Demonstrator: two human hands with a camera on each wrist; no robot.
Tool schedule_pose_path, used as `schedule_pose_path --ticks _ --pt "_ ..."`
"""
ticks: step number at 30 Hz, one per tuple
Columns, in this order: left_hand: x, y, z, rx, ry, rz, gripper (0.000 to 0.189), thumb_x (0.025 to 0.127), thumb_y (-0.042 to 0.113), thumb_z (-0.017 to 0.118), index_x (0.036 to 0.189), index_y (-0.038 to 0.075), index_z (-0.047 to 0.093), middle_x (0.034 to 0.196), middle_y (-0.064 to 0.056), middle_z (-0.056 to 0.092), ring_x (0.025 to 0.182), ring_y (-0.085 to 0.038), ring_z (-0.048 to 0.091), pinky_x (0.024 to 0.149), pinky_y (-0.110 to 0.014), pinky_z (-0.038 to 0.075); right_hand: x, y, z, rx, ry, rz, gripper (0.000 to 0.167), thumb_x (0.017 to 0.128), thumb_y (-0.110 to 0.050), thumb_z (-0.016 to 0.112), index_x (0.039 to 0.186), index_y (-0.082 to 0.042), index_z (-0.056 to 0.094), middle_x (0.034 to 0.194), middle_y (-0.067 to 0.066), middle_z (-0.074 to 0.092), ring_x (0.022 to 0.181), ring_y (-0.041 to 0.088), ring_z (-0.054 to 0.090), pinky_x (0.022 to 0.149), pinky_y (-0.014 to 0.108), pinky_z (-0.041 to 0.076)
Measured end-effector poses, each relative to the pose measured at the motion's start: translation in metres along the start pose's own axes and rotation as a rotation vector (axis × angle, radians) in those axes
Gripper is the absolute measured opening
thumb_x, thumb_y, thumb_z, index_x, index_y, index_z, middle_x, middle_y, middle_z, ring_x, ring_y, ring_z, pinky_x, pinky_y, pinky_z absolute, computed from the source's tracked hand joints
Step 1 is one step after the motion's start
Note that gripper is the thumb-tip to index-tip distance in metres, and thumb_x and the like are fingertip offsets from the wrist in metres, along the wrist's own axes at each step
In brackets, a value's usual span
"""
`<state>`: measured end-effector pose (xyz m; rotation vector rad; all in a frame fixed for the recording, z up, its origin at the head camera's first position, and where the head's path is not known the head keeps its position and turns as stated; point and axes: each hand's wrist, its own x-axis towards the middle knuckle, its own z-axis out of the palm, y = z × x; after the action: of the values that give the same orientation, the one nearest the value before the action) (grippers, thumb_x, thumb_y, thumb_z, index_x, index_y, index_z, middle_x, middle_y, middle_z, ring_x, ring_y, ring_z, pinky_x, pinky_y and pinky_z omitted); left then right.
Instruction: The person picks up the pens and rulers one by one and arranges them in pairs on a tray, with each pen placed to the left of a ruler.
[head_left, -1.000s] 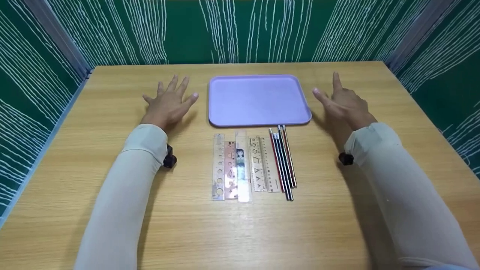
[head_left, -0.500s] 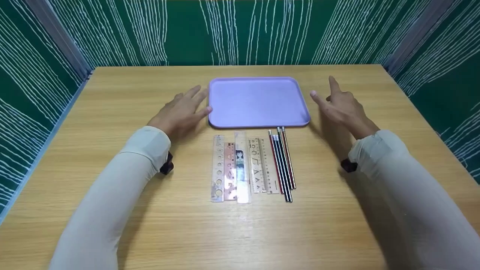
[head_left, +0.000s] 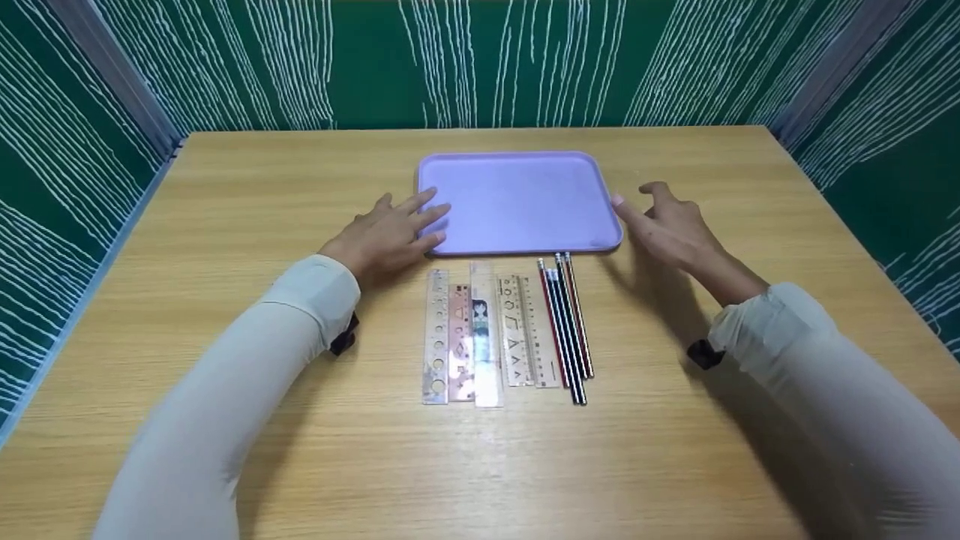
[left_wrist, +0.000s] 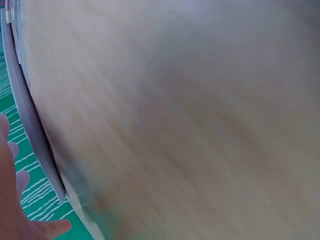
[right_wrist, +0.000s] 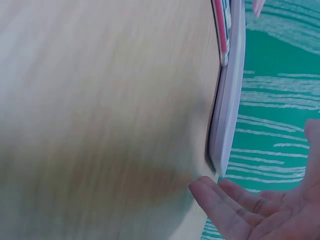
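Observation:
A lilac tray (head_left: 525, 202) lies flat towards the back of the table. Over its left edge my left hand (head_left: 382, 234) reaches with fingers spread and nearly straight; whether they touch the tray I cannot tell. Beside the right edge is my right hand (head_left: 670, 231), its thumb tip close to the rim and nothing held. In the right wrist view, its loosely extended fingers (right_wrist: 220, 205) are just beyond the tray's corner. In front of the tray lie several rulers, among them a pink one (head_left: 460, 330) and a clear one with a cartoon figure (head_left: 486, 356), and several striped pencils (head_left: 568, 330).
A wooden table (head_left: 390, 465) carries everything. Green panels with white streaks (head_left: 375, 67) stand behind it and at both sides. Small black devices are worn at the wrists, one below the right cuff (head_left: 705, 354).
My left hand has moved right, from beside the tray to over its left edge. My right hand has come slightly nearer and lower, its thumb closer to the rim. Rulers and pencils stay put.

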<state>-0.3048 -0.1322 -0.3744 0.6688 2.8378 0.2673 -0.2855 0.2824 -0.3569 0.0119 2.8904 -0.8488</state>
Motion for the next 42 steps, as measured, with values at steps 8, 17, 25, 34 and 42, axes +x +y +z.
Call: schedule_pose_path --ticks 8,17,25,34,42 --pt "0.011 0.009 0.002 -0.009 -0.069 -0.004 0.062 0.105 0.066 0.023 0.162 0.045 0.013 0.174 0.010 0.002 0.161 -0.030 0.002 0.125 -0.069 0.006 -0.018 -0.009 0.010 0.101 -0.068 0.000 0.107 0.088 -0.086 0.036 0.160 -0.008 0.021 0.131 0.025 0.058 0.107 0.039 0.065 0.079 0.046 0.064" --pt "0.018 0.013 0.003 0.021 -0.117 -0.092 0.064 0.103 0.067 0.024 0.162 0.046 0.012 0.174 0.009 0.001 0.154 -0.056 0.003 0.114 -0.082 0.017 -0.035 -0.010 0.018 0.229 -0.131 -0.004 0.102 0.086 -0.087 0.042 0.152 -0.009 0.034 0.121 0.020 0.062 0.089 0.027 0.073 0.071 0.043 0.065" --pt "0.018 0.010 0.000 0.038 -0.131 -0.131 0.065 0.103 0.067 0.025 0.162 0.046 0.011 0.174 0.007 0.000 0.152 -0.059 0.000 0.110 -0.086 0.016 -0.049 -0.018 0.028 0.383 -0.165 0.021 0.087 0.088 -0.080 0.052 0.139 -0.010 0.044 0.116 0.018 0.063 0.085 0.026 0.073 0.070 0.045 0.065" --pt "0.019 0.008 -0.001 0.015 -0.156 -0.163 0.067 0.102 0.070 0.027 0.162 0.047 0.010 0.174 0.010 -0.003 0.152 -0.060 -0.002 0.104 -0.091 0.011 -0.060 -0.024 0.037 0.439 -0.203 0.024 0.080 0.090 -0.074 0.058 0.134 -0.007 0.048 0.113 0.019 0.064 0.084 0.025 0.073 0.070 0.046 0.065" --pt "0.020 0.006 0.000 0.017 -0.171 -0.185 0.067 0.101 0.071 0.028 0.161 0.050 0.008 0.174 0.012 -0.004 0.153 -0.059 -0.003 0.105 -0.090 0.012 -0.066 -0.025 0.044 0.479 -0.257 0.052 0.067 0.096 -0.059 0.062 0.134 -0.005 0.048 0.113 0.019 0.061 0.083 0.024 0.072 0.073 0.047 0.065"
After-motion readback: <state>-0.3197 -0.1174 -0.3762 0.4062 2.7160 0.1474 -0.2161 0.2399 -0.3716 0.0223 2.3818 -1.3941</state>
